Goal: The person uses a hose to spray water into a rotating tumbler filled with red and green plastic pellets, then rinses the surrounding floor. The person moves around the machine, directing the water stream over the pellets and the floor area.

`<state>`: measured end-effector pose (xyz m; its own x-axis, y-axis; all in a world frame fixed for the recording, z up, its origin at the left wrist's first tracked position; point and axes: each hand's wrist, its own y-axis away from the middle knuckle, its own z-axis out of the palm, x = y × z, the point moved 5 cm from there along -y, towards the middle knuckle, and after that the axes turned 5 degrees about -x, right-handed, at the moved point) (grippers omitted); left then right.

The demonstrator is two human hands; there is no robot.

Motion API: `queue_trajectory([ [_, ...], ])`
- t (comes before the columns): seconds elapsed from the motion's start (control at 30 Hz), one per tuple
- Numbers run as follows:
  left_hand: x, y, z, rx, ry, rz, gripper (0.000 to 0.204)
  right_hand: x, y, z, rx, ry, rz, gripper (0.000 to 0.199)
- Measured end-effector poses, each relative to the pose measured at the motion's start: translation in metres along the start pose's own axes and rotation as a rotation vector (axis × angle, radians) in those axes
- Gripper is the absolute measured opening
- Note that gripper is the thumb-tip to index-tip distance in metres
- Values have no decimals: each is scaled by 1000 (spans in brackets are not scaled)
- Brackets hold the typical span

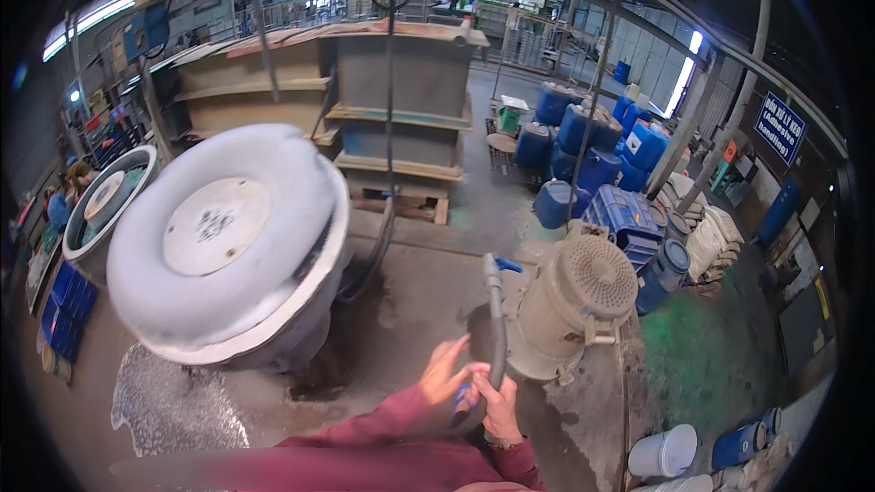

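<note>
we're in a busy workshop, with a strip of wet concrete floor giving us some room between a big round tub on the left and a beige drum-shaped machine, which sits just right of our hose and makes that side tight. up on the right there's a blue sign with white lettering. the tub is heaped with white foam around a pale disc with dark markings; blue barrels cluster farther back, contents hidden. our right hand is wrapped round the grey hose, below its blue-handled valve. our left hand is right beside it, fingers loosely spread; we can't tell if it's touching.
</note>
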<state>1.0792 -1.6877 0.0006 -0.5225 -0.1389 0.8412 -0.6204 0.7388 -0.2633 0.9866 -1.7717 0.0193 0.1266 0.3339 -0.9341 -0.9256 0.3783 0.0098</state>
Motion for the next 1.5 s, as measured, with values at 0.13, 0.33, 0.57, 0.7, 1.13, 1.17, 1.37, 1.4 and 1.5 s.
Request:
queue_trajectory([
  [0.13, -30, -46, 26, -463, 306, -71, 61, -49, -145, -44, -198, 590, -112, 50],
  [0.33, -53, -201, -5, 215, 562, -250, 40, -69, -297, -5, -678, 775, -329, 55],
  [0.57, -134, -316, -35, 699, 1022, -369, 20, -3, -509, -11, -879, 238, 400, 76],
  [0.7, -180, -414, -67, 674, 819, -422, 30, 10, -650, 25, -839, 282, 432, 79],
  [1.13, -307, -542, -178, 859, 192, -553, 40, 112, -845, 266, -1054, 177, 1101, 68],
  [1.17, -319, -547, -185, 883, 229, -664, 40, 124, -841, 278, -1094, 225, 1130, 64],
  [1.37, -367, -604, -221, 1396, 265, -615, 38, 153, -863, 336, -1779, 661, 1071, 45],
  [1.4, -383, -613, -219, 1387, 391, -645, 37, 154, -878, 342, -1908, 743, 909, 64],
  [1.5, -421, -660, -209, 1467, 700, -594, 28, 150, -916, 362, -2542, 686, 675, 93],
])
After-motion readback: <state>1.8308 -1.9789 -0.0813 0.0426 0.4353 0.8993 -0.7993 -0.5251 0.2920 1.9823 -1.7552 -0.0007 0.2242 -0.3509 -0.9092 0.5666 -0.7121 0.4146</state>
